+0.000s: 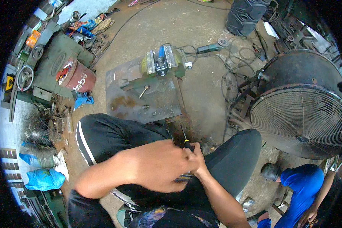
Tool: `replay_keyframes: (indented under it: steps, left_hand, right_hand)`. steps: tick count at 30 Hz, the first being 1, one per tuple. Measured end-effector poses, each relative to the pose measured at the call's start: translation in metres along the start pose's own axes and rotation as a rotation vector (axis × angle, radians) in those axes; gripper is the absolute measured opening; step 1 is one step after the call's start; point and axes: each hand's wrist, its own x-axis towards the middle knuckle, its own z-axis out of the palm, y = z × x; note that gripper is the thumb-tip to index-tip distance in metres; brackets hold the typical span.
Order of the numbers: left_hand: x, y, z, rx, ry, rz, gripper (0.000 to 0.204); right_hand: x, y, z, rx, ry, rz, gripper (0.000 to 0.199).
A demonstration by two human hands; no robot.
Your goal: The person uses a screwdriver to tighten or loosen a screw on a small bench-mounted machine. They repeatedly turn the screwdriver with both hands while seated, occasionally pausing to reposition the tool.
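Gripping screwdriver [186,143]; R hand [196,159]

Left of the steel plate [163,100] on the floor, you have a red bucket [73,81] with large white lettering [84,83] across its side. Beyond it, a green machine housing [74,48] bears an oval nameplate [58,63], its letters faint to you. On your right, the drum fan's [325,117] hub badge [302,140] is too small to read.

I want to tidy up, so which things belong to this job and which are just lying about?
Likely in use:
screwdriver, in the right hand
possibly the vise

Apparently just lying about:
angle grinder
red bucket
bright blue bundle
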Motion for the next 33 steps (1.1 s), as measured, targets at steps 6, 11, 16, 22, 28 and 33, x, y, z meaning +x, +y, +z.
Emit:
replay_keyframes:
  steps: [6,11,16,22,28,33]
  left_hand:
    - [-0.035,0.037,-0.012,0.456,-0.244,-0.184,0.024]
    - [0.044,0.066,0.042,0.305,-0.187,0.056,0.017]
    - [0.157,0.118,0.072,0.944,-0.205,0.092,0.018]
    - [0.172,0.116,0.083,0.780,-0.213,0.120,0.018]
    - [0.167,0.078,0.033,0.790,0.022,-0.107,0.019]
    - [0.166,0.062,0.009,0.632,-0.099,-0.061,0.017]
  right_hand:
    - [-0.007,-0.030,-0.002,0.496,-0.011,0.296,0.035]
    - [0.007,-0.030,-0.001,0.498,0.155,0.375,0.036]
    - [0.006,-0.019,-0.020,0.689,0.269,0.450,0.026]
    - [0.012,-0.027,-0.027,0.616,0.389,0.293,0.035]
    - [0.010,-0.030,-0.005,0.466,0.138,0.096,0.043]
    - [0.012,-0.027,-0.015,0.554,0.157,0.233,0.041]
